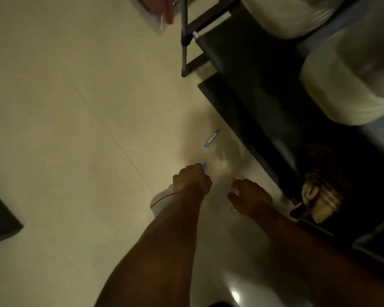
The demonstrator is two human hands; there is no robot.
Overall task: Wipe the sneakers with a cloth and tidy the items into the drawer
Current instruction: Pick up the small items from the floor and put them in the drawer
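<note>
Pretty dim and blurry shot, looking down at a pale tiled floor (64, 118). Lower middle of the frame, the left hand (192, 180) is curled around something small with a blue tip (204, 166) poking out past the knuckles. A white sneaker (162, 199) sits on the floor right under that wrist. The right hand (251, 197) is just beside it, fingers curled, but I can't tell if it's holding anything. A small purple-ended tube (211, 138) lies above the hands, near a dark shelf unit (264, 111) on the right.

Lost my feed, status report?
Left hand grips a blue-tipped item. Right hand curled, contents unclear. Second marker lies loose on floor.
</note>
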